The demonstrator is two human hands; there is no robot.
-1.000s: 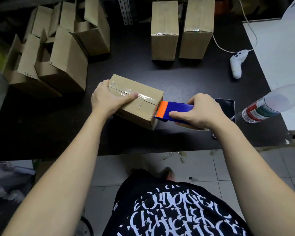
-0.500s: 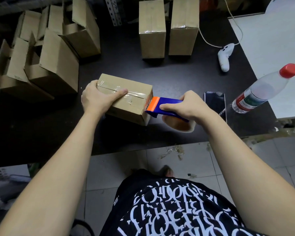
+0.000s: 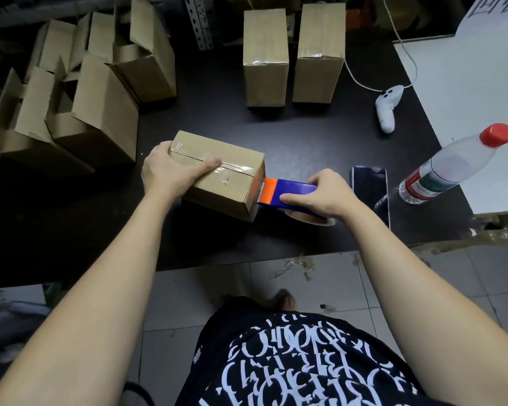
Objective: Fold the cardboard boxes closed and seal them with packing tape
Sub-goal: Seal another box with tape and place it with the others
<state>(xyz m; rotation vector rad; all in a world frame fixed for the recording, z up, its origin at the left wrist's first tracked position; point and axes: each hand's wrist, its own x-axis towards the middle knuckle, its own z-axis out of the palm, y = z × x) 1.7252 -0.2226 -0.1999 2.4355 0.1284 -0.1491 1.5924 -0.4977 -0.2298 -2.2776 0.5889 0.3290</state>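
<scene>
Head view. At centre frame a closed box lies on the dark table, clear tape along its top seam. The left hand grasps the box's left end — thumb laid along the tape. The right hand is clenched around a blue tape dispenser, whose orange head meets the box's right end. Upper left: open boxes. Top centre: two taped boxes. Right: phone, bottle.
</scene>
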